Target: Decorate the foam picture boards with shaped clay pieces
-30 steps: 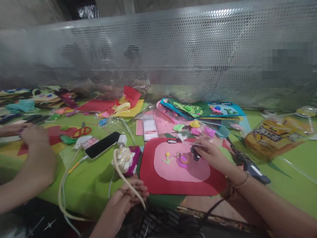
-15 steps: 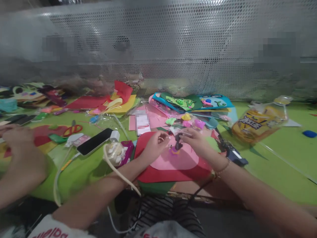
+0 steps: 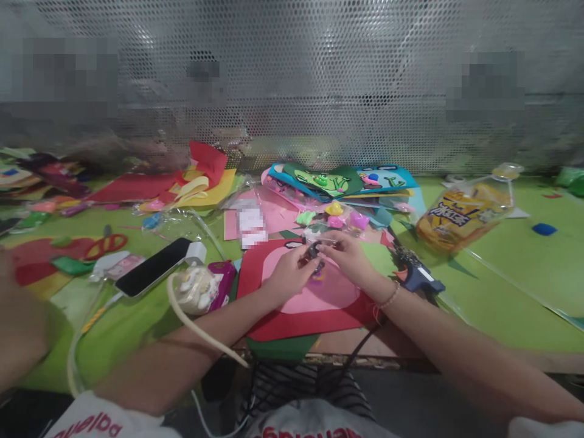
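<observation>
Both hands meet above the pink panel (image 3: pixel 292 298) of a red card (image 3: pixel 255 322). Between my fingertips is a small dark lump of modelling clay (image 3: pixel 313 250), partly covered by them. My left hand (image 3: pixel 292 271) pinches it from the left. From the right, the fingers of my right hand (image 3: pixel 347 258) close on it, with a bit of clear wrapper showing nearby. Just below the fingers, a small purple and yellow piece (image 3: pixel 318 277) lies on the pink panel. Several bright clay lumps, one of them yellow (image 3: pixel 334 208), sit beyond my hands.
A phone (image 3: pixel 152 267), scissors (image 3: pixel 107 243) and a decorated case (image 3: pixel 198 289) lie left. A pale cable (image 3: pixel 201 325) crosses my left forearm. On the right are a glue gun (image 3: pixel 420 274) and a cut plastic bottle (image 3: pixel 460 219). Another person's arm (image 3: pixel 20 328) is at far left.
My left hand has come right to the dark clay, which was in my right fingers alone. Both hands now touch it. The view has shifted slightly, and the other person's arm is farther left.
</observation>
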The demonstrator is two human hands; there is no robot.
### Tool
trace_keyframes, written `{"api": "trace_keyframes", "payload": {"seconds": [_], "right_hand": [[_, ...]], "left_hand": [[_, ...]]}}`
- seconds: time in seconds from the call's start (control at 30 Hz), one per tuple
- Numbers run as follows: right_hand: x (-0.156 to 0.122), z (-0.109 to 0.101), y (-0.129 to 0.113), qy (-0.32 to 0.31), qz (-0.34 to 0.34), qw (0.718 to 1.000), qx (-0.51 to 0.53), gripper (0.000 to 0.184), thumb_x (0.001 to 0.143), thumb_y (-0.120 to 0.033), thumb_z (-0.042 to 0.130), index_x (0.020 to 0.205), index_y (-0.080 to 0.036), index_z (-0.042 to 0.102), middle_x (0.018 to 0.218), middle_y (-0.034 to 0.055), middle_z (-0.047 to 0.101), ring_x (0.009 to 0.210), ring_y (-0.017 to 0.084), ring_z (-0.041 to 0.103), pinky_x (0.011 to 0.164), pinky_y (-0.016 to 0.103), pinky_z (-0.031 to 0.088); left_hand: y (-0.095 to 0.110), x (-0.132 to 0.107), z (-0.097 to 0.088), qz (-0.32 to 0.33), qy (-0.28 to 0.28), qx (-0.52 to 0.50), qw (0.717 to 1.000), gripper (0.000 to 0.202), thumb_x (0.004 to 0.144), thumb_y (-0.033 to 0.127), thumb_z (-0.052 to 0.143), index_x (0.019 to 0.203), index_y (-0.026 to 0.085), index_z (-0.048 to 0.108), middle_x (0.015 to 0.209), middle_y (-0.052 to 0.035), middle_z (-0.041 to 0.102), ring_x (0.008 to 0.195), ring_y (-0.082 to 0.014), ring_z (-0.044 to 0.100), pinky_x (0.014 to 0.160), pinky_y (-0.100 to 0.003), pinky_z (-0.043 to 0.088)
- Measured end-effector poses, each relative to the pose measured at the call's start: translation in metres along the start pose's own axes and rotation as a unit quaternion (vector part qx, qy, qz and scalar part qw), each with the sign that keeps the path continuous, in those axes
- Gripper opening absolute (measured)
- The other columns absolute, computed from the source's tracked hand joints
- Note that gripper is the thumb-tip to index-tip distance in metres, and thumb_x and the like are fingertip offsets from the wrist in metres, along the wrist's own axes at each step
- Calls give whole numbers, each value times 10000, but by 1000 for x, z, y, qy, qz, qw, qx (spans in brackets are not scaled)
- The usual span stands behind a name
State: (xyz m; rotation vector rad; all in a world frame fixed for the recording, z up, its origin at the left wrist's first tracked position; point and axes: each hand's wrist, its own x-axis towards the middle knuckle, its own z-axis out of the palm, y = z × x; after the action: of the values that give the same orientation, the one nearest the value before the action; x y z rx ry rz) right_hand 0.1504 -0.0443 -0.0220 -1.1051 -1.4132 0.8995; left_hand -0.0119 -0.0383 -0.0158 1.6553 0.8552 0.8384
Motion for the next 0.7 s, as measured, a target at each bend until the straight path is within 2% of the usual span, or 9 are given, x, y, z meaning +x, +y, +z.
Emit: {"api": "trace_keyframes", "payload": {"seconds": [0.1,0.23,0.3,0.37,0.47,0.57,0.7], "right_hand": [[-1,-5,3,-3,-58,996,-60,225,779,-323,622,967,-208,577,919,39,612,765,171,569,679,303,470],[-5,-17,2,-6,-139,981,-134,225,844,-315,563,1046,-219,544,977,59,594,820,181,567,656,292,471],[-7,-24,-1,3,-184,966,-180,189,842,-316,577,1000,-214,555,924,60,595,820,187,560,644,292,463],[-8,-29,-4,0,-213,952,-220,107,844,-307,588,882,-209,571,810,45,597,734,172,554,608,284,449],[-9,-29,-8,-24,-238,942,-236,128,847,-310,597,765,-211,585,664,20,600,589,142,546,519,259,427],[-10,-25,-10,-38,-256,938,-231,130,841,-303,608,744,-217,614,618,11,616,542,135,562,486,250,435],[-14,-23,-13,-18,-280,922,-267,95,853,-269,588,782,-231,639,657,21,667,561,144,611,504,254,485]], "left_hand": [[5,1,0,-8,15,25,1000,129,821,262,509,834,141,552,694,2,560,577,-130,539,514,-216,416],[14,1,4,-5,7,47,999,140,847,272,463,783,155,507,655,16,519,550,-122,514,510,-218,391],[16,-2,7,1,4,63,998,154,860,286,452,773,164,490,653,17,520,559,-123,506,523,-221,379],[15,-8,9,6,0,87,996,169,855,288,471,731,173,472,619,26,501,550,-122,477,518,-222,346],[14,-17,7,17,-14,122,992,200,832,282,518,674,178,452,578,37,461,537,-118,417,510,-228,284],[12,-22,3,25,-25,135,990,236,830,292,531,655,179,420,574,43,437,544,-113,381,511,-230,253],[9,-20,-1,27,-31,117,992,290,849,349,517,654,179,386,585,49,414,554,-105,373,512,-220,269]]}}
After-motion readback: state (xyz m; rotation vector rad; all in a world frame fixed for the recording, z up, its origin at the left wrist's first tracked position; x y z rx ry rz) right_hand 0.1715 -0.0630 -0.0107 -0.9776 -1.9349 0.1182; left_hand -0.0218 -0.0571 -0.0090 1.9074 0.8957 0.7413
